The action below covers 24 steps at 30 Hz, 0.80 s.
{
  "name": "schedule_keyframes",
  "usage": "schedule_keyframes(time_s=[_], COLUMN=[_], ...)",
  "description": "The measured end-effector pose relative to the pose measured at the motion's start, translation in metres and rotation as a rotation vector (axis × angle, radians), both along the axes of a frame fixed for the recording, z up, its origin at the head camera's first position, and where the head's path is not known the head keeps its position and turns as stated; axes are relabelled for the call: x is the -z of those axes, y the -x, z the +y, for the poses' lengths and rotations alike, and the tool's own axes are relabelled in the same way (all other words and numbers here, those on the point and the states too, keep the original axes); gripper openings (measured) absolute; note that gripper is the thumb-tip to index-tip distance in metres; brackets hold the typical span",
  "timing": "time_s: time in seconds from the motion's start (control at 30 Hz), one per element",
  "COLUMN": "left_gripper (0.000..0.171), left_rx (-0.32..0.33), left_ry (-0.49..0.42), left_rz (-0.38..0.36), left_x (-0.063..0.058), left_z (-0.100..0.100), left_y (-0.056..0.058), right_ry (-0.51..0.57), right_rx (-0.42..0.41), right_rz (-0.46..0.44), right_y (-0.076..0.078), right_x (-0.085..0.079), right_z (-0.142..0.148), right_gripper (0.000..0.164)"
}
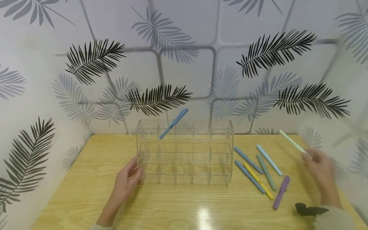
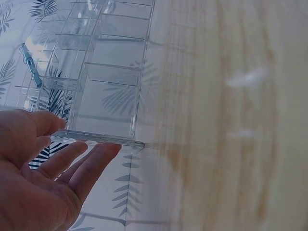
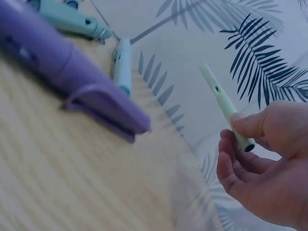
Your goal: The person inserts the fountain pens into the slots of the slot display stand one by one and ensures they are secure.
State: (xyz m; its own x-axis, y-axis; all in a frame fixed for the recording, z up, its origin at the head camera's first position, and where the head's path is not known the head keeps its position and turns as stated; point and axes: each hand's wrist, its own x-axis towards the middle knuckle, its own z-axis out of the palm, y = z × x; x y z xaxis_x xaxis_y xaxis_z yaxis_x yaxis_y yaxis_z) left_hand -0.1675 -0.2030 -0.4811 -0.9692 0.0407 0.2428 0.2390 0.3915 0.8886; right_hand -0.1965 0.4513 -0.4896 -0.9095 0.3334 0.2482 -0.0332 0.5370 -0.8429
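A clear acrylic pen rack (image 1: 184,174) with tiers of small compartments stands upright on the table. My left hand (image 1: 126,179) holds its left side panel; in the left wrist view the thumb and fingertips (image 2: 113,148) meet the panel's edge. One blue pen (image 1: 173,123) sits slanted in the rack's top tier. At the far right, my right hand (image 1: 320,167) pinches a pale green pen (image 3: 221,101) between thumb and fingers, raised off the table and pointing up and left. Nearest to that hand lies a purple pen (image 1: 281,192).
Right of the rack, several pens lie on the wooden table (image 1: 172,207): two darker blue pens (image 1: 248,160), a yellow pen (image 1: 258,181), a green pen (image 1: 266,172) and a light blue pen (image 1: 269,159). A leaf-patterned wall (image 1: 201,73) borders the table's back and sides.
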Motion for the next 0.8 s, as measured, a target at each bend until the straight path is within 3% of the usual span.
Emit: schedule_keyframes(time_s=[0.07, 0.13, 0.27, 0.47, 0.8], left_gripper=[0.053, 0.053, 0.054, 0.053, 0.054], left_rx=[-0.002, -0.002, -0.003, 0.002, 0.001], left_ry=[0.004, 0.007, 0.005, -0.006, -0.014], left_rz=[0.007, 0.01, 0.005, -0.007, -0.02], left_x=[0.0, 0.0, 0.0, 0.0, -0.001], left_z=[0.0, 0.001, 0.001, 0.001, 0.001], left_y=[0.0, 0.0, 0.0, 0.0, 0.0], right_ry=[0.217, 0.427, 0.695, 0.846, 0.967], right_rx=[-0.063, -0.15, -0.298, -0.348, -0.289], right_rz=[0.093, 0.207, 0.343, 0.339, 0.354], right_y=[0.0, 0.0, -0.002, -0.003, -0.002], right_x=[-0.005, -0.009, -0.018, -0.033, -0.057], right_z=[-0.004, -0.009, -0.019, -0.033, -0.061], right_gripper=[0.013, 0.013, 0.019, 0.018, 0.02])
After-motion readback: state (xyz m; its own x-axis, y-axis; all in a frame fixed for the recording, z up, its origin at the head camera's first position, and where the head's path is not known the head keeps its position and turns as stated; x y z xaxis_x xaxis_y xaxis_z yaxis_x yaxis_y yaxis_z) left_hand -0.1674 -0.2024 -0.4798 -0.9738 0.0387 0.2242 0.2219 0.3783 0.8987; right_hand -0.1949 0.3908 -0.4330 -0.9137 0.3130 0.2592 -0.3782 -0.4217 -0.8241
